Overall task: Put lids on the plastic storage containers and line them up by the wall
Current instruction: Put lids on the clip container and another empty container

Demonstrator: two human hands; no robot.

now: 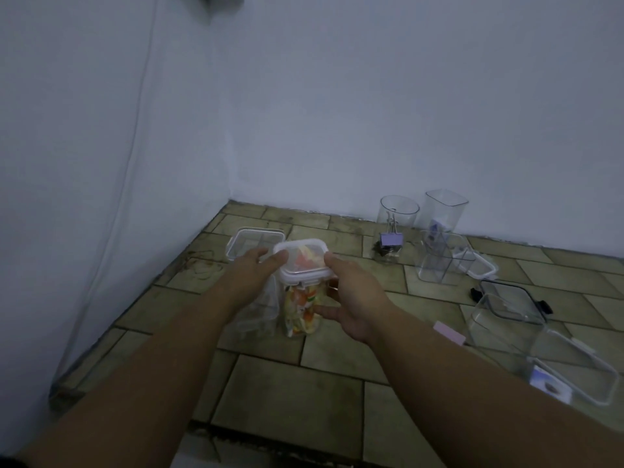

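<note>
A tall clear container (pixel 302 309) filled with colourful pieces stands on the tiled floor, with a white-rimmed lid (pixel 303 259) on top. My left hand (pixel 251 270) touches the lid's left edge with its fingertips. My right hand (pixel 351 292) wraps the container's right side, thumb low and fingers at the lid's right edge. Just left of it stands a second clear container (pixel 258 315), its lid (pixel 255 243) on, partly hidden by my left hand. Open containers stand at the right: a round one (pixel 398 212), a square one (pixel 444 211) and a lower one (pixel 439 261).
A purple binder clip (pixel 391 245) lies before the round container. A dark-rimmed lid (pixel 513 300) rests on a clear container (pixel 499 327), and a white-rimmed lid (pixel 477 263) lies nearby. Another lidded box (pixel 580 369) is at the far right. White walls (pixel 337 130) meet at the corner.
</note>
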